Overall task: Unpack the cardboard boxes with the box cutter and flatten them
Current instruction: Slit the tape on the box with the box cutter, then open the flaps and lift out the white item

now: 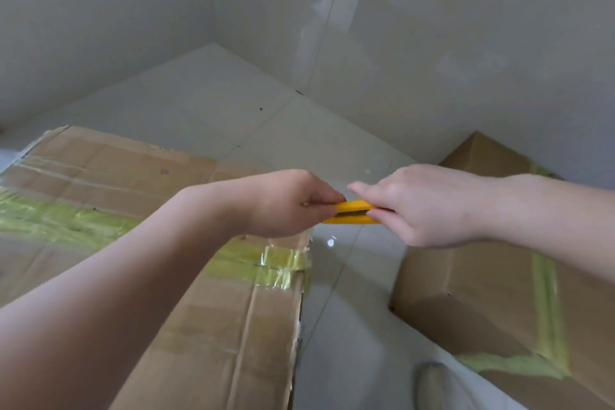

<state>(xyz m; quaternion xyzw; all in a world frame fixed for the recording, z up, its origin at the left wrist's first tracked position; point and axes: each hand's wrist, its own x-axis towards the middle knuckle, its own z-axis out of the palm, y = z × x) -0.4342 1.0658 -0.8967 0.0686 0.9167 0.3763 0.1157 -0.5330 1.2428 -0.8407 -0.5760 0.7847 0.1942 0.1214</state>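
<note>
We look down into a corner where two pale grey walls (432,43) meet a glossy, light tiled floor (233,116) that throws back soft reflections. On the floor to our left stands a large cardboard box (213,343), its top sealed with yellow-green tape (60,220) and strips of clear tape. To our right a second cardboard box (482,293) sits on the floor, well apart from the first, with bands of the same tape crossing its top. A strip of bare tile runs between the two.

Both our bare forearms reach forward and meet above that gap, just past the near corner of the large box. Our left hand (283,203) has its fingers curled, pinching one end of the yellow box cutter (352,211). Our right hand (429,206) wraps the other end, fingers curled under the handle and forefinger stretched along its top. The cutter lies roughly level between the two hands, its dark centre slot facing us. It is held in the air, touching neither box. We cannot tell whether any blade is out, since the fingers hide both ends.
</note>
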